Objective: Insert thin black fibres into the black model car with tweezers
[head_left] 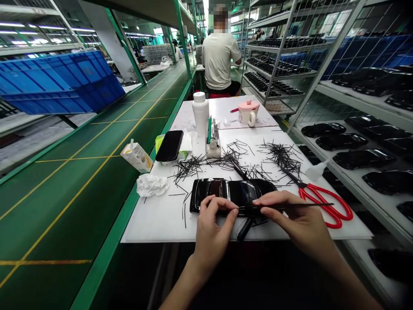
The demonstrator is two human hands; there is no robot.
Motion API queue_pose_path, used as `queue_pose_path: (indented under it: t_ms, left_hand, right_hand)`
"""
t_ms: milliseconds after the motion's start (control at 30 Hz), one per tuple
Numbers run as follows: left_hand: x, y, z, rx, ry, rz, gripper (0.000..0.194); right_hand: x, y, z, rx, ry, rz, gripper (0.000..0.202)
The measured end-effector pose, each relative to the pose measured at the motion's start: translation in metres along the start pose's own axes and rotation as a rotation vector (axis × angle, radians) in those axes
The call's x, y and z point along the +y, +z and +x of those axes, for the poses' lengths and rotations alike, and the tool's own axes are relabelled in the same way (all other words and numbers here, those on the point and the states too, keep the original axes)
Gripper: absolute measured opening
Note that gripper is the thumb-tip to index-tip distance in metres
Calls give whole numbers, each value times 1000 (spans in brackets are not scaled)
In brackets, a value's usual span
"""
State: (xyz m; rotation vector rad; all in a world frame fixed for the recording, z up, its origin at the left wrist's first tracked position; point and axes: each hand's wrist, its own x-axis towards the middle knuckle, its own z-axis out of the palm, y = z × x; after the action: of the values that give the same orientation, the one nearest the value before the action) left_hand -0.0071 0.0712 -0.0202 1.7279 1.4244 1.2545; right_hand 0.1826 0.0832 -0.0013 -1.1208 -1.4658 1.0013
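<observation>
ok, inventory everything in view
Table: 1, white, centre
Car: 1, black, front
Strips: many, black, midtable
Scissors: 1, red-handled, right
Squeeze bottle: 1, translucent, beyond scissors
Cup: 1, pink-lidded, far right
Pen: 1, red, beside cup
Bottle: 1, white, far centre
Holder: 1, grey, by bottle
Stick: 1, green, by holder
Phone: 1, black, left
Packet: 1, green, under phone
Carton: 1, white, left edge
Tissue: 1, white, near carton
Belt: 1, green, left
Crates: count unclear, blue, left
Racks: several, grey, right, holding cars
Person: 1, white top, seated ahead
Rod: 1, dark, front right
Left hand: 1, over car
Right hand: 1, holding rod
</observation>
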Motion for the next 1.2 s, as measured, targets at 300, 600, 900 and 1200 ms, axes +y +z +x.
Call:
queue_pose_path:
  t_ms: [300,600,900,1200]
  left_hand:
    - [-2,1,0,-2,8,-1,12]
    - [-2,1,0,-3,39,6,16]
    - [-13,-7,-2,175,298,375,18]
    - [-21,8,-2,170,248,572,36]
  right_hand:
    - [5,2,2,-36,10,16,9]
    - [9,0,6,-34,11,3,6]
    - [22,-16,22,-333,-244,-160,4]
    - [24,-18,21,-494,-244,-202,4]
